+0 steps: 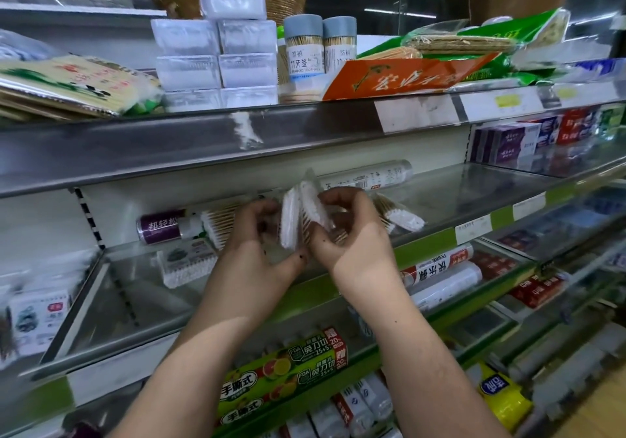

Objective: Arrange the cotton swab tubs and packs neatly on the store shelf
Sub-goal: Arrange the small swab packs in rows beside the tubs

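I am seeing both hands gripping clear plastic packs of white-tipped wooden cotton swabs [306, 215] over the glass middle shelf [474, 197]: left hand [252, 248], right hand [352, 234].

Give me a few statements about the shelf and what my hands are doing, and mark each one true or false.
1. Both hands, left and right, hold swab packs. True.
2. The clear tubs are stacked on the top shelf. True.
3. The purple can stands upright. False: it lies on its side.
4. The toothpick jars have red lids. False: the lids are grey-blue.
5. Another swab pack lies left of the hands. True.
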`<state>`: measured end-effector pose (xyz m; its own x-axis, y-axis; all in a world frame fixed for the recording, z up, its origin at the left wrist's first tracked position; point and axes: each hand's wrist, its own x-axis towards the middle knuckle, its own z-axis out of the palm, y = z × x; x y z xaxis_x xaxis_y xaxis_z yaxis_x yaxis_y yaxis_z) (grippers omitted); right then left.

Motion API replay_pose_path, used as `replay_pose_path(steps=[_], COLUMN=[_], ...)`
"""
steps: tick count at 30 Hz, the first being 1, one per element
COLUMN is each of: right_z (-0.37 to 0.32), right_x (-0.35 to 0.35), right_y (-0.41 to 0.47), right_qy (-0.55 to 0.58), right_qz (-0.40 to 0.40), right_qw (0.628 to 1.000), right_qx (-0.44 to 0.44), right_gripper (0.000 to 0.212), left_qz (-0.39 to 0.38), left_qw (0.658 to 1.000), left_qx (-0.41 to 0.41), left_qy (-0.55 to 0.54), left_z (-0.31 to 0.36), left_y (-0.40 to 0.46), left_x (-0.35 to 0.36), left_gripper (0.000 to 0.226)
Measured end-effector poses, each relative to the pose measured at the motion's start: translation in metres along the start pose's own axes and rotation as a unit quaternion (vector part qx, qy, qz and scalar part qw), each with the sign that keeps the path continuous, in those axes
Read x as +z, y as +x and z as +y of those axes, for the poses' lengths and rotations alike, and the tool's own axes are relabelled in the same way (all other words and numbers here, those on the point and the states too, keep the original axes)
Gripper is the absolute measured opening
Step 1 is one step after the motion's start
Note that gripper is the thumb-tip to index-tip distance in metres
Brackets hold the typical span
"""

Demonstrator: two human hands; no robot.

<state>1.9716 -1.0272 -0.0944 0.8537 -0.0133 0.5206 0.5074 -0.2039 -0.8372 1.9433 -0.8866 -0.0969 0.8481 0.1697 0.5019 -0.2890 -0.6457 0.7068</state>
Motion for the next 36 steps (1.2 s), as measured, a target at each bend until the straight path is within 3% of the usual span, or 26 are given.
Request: replay_pose_path(steps=[5,10,22,26,28,32,36], right_z=[-0.021,-0.038,-0.09,-0.106,-0.11,-0.118,-0.125], right_x=[0.017,0.047,0.163,0.192,0.201,0.219,0.239], right_y=[-0.013,-0.017,-0.043,-0.055,-0.059,-0.061,-0.066], right_qy=[0.075,0.098,0.137,0.081,0.024,-0.085,-0.17], right_qz=[0.025,0.02,-0.037,-0.078,-0.095,-0.173,-0.213], right_qw=[0.996,0.993,0.988,0.991,0.992,0.979,0.959], right_qx=[-0.05,-0.066,-0.064,-0.076,-0.085,-0.072,-0.076], right_gripper=[0.042,0.032,0.018,0.03,0.024,0.013,0.014], left_qz=[-0.003,0.025,0.117,0.16,0.172,0.188,0.162], left_qw=[0.999,0.994,0.986,0.977,0.974,0.964,0.938], left_qx=[0.047,0.093,0.03,0.023,-0.007,-0.079,-0.138], left_qy=[-0.024,0.051,0.118,0.137,0.146,0.17,0.274], left_z=[0.006,-0.001,-0.054,-0.072,-0.082,-0.104,-0.122], left_y=[-0.009,-0.014,-0.04,-0.054,-0.059,-0.068,-0.07], left_x=[-0.021,-0.062,-0.18,-0.219,-0.236,-0.267,-0.287], left_gripper=[0.087,0.088,0.072,0.089,0.097,0.077,0.076])
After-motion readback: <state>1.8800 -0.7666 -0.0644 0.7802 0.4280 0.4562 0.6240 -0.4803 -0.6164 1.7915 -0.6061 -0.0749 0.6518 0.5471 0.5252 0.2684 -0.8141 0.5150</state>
